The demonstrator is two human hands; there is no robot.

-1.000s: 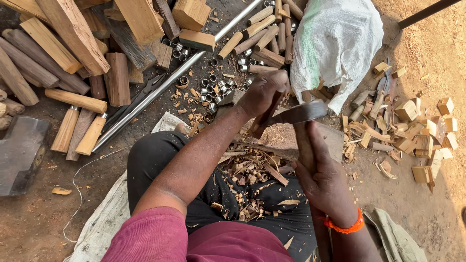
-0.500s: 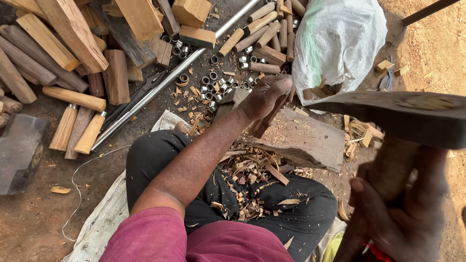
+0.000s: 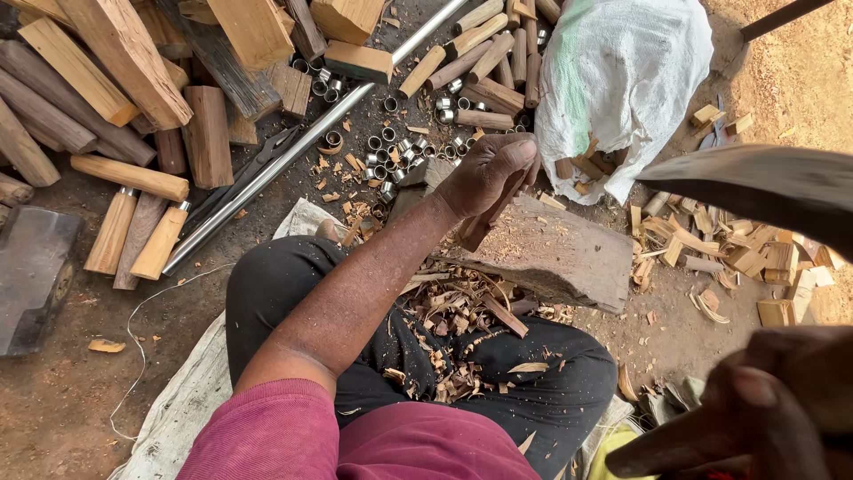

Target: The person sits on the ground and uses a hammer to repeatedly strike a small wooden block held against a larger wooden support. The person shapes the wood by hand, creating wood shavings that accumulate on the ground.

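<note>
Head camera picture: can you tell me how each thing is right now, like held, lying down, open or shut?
Left hand: closed around the wood stick.
Wood stick: held slanting, lower end on the chopping block.
Chopping block: lying flat on the ground.
Right hand: raised, gripping a handle.
Blade: lifted high above the block.
White sack: lying bulged, mouth open, wood pieces spilling out.
Metal pipe: lying on the ground.

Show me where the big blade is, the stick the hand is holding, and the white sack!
big blade (image 3: 755, 182): head view, middle of its flat side.
stick (image 3: 487, 222): head view, lower part below the left hand.
white sack (image 3: 635, 80): head view, middle of its bulging front.
</note>
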